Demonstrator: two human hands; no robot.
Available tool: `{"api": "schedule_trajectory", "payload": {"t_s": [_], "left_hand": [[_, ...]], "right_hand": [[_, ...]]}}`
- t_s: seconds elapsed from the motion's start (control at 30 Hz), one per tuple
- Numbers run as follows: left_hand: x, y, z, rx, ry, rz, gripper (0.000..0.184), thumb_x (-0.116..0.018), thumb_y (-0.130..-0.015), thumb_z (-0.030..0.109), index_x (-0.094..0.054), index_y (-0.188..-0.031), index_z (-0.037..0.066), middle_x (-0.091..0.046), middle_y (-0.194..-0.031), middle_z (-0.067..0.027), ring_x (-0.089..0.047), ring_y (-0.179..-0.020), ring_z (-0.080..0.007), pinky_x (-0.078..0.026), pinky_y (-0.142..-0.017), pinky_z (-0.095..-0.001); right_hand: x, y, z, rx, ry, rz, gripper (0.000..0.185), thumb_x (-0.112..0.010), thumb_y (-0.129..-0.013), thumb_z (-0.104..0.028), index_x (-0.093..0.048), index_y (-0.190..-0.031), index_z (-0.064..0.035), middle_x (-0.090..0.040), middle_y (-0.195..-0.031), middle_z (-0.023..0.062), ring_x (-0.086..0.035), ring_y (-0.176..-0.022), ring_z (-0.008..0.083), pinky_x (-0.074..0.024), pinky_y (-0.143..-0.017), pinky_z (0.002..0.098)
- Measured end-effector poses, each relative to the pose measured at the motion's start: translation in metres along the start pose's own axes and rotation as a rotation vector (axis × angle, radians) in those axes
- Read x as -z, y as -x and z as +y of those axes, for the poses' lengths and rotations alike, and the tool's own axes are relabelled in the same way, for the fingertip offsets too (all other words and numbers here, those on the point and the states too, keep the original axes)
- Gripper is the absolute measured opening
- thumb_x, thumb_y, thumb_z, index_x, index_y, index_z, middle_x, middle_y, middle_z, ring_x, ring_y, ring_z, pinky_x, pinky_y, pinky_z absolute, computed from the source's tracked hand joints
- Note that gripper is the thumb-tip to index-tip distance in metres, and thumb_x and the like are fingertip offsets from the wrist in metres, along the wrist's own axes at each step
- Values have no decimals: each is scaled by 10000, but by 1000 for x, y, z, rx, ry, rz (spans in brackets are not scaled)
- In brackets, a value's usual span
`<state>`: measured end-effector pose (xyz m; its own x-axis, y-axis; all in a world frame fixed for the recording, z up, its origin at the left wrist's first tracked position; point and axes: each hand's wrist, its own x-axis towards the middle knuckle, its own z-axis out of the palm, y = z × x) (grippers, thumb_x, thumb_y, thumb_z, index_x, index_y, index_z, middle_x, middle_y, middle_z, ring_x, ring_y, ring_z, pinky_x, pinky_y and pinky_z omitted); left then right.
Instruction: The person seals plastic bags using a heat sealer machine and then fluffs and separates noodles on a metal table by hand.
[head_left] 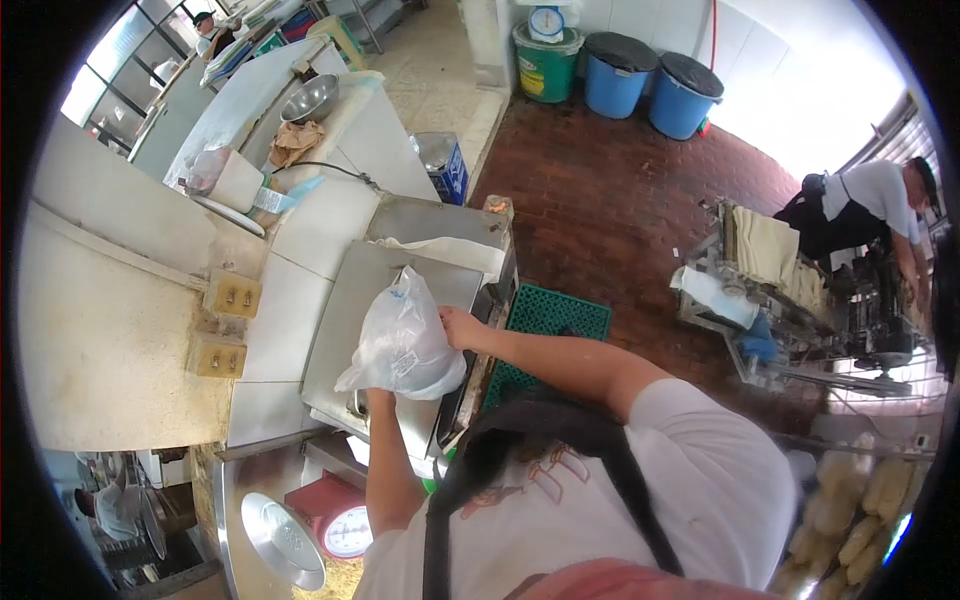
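A whitish translucent plastic bag (405, 340), bulging with contents too blurred to make out, is over the metal top (350, 290) of a counter unit. My right hand (460, 328) is at the bag's right side, its fingers closed on the plastic. My left hand (380, 398) reaches up to the bag's lower edge; its fingers are hidden behind the bag. A pale cloth (455, 255) lies just beyond the bag.
A red scale (335, 510) with a metal pan (283, 540) stands at lower left. A metal bowl (311, 99) sits on the tiled counter (350, 130). Lidded buckets (615, 85) line the wall. At right, a person (870, 200) leans over a machine (880, 310); other people are farther off.
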<state>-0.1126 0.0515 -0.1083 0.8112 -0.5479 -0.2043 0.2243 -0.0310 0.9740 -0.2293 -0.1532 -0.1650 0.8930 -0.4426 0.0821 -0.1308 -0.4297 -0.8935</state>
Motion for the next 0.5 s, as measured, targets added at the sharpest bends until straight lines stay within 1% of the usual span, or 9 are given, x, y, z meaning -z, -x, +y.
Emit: {"api": "schedule_trajectory", "payload": {"t_s": [0.03,0.13,0.23,0.33,0.43,0.5], "left_hand": [[-5,4,9,36,6,22,580,-605,-975,245,-387,-1461,16,-535,-1360,-134,-574,-1188,-236,-501,-984,-369],[0,2,0,-25,-8,-17,598,-626,-965,262,-390,-1458,18,-544,-1348,-133,-587,-1165,-235,-511,-966,-367],[5,-6,-5,-34,-74,-66,518,-509,-1020,313,-398,-1462,67,-524,-1394,-107,-560,-1231,-239,-497,-1010,-379],[16,-8,-23,41,102,-22,525,-502,-1023,313,-383,-1474,72,-511,-1410,-115,-546,-1249,-251,-485,-1030,-395],[9,-2,-14,-26,-24,-43,543,-497,-1023,310,-358,-1492,74,-490,-1433,-122,-528,-1275,-262,-469,-1053,-406],[9,-6,-25,-28,120,18,555,-571,-993,263,-383,-1465,40,-521,-1375,-135,-570,-1203,-257,-506,-1001,-379]], "right_hand": [[-1,0,1,14,17,1,207,-597,-854,-176,-620,-998,-30,-666,-949,222,-638,-900,423,-519,-816,463],[0,2,2,74,35,19,221,-591,-862,-183,-616,-1014,-25,-659,-984,221,-638,-896,422,-522,-801,474],[9,3,-7,46,-14,-45,208,-581,-868,-177,-612,-1007,-25,-656,-1003,219,-640,-902,421,-523,-792,473],[16,7,-26,-111,-5,-43,187,-564,-876,-155,-617,-1004,-29,-654,-983,206,-641,-892,408,-521,-798,455],[2,1,1,50,65,-50,184,-560,-877,-154,-615,-1004,-33,-657,-965,201,-644,-887,401,-521,-796,450],[1,-3,11,12,-87,-122,188,-573,-865,-150,-611,-1009,-35,-658,-948,202,-646,-886,399,-523,-786,454]]}}
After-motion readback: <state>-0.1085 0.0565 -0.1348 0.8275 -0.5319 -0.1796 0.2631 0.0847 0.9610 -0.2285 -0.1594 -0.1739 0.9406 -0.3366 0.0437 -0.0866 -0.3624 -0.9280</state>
